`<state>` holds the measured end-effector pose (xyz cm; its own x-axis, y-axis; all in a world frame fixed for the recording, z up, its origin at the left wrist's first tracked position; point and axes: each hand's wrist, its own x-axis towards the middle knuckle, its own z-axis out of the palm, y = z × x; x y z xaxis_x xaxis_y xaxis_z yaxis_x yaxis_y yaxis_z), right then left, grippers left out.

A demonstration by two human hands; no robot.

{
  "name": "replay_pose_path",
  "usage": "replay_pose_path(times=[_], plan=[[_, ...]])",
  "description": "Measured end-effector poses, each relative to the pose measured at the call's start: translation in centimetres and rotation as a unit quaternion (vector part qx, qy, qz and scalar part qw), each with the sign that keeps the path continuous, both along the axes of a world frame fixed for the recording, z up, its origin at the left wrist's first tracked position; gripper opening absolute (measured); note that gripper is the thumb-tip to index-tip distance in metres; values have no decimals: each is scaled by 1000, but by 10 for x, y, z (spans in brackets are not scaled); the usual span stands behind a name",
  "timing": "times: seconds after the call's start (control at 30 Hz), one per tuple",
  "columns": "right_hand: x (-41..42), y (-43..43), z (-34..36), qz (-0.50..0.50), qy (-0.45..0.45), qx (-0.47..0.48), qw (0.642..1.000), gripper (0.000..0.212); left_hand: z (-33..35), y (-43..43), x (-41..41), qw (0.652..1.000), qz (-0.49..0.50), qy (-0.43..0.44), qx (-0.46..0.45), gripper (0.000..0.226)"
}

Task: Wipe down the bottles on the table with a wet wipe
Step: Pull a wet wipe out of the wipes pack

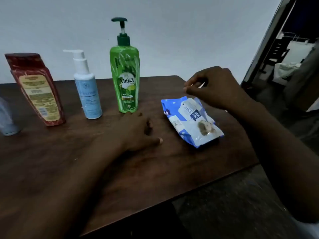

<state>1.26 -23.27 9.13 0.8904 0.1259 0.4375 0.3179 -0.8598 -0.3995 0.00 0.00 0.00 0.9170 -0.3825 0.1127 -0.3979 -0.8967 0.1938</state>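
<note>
Blue-and-white soft plastic wet-wipe pack lies flat on the dark brown wooden table, right of the bottles. No wipe out yet, far as I can see. Right hand hovers just above the pack's far end w/ fingers curled toward the thumb. A pale sliver shows at the tips, but can't tell if it's pinching anything. Left hand rests palm-down on the table, fingers relaxed, holding nothing, just in front of the tall green plastic pump bottle.

Rest of the row, going left:
- slim white-and-light-blue pump bottle
- flat dark-red plastic bottle w/ cream label
- pale grey-blue bottle, mostly cut off at the frame edge

All standing; the lean is prob. the lens.

Handling, my guess:
- Pack is light, floppy and crinkly, so it'll prob. lift or slide when a wipe is tugged. Pin it w/ one hand and peel the centre flap w/ the other.
- Wipe itself will be limp and wet.
- Bottles are glossy plastic, so slippery once damp.
- Green one is tall and likely top-heavy: grip round the mid-body, not the pump head.
- Slim one tips easily, so steady it at the shoulder.
- Red one: hold by its narrow sides.
</note>
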Motion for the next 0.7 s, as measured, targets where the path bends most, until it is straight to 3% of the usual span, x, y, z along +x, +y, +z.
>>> replay_pose_path(times=[0.1, 0.2, 0.3, 0.43, 0.7], plan=[[15, -16, -6, -62, 47, -25, 997, 11, 1, -11, 5, 1000, -1, 1, 10, 47], [24, -25, -20, -73, 136, -42, 987, 10, 8, -28, 7, 998, -19, 7, -61, 50], [26, -30, -22, -65, 154, -40, 985, 16, 13, -43, 14, 992, -20, -2, -123, 67], [22, -33, -20, -51, 150, -43, 986, 31, 8, -54, 23, 987, -11, 59, -147, 69], [34, -39, -25, -39, 211, -92, 972, 22, -1, -55, 28, 981, -14, 67, -180, 59]])
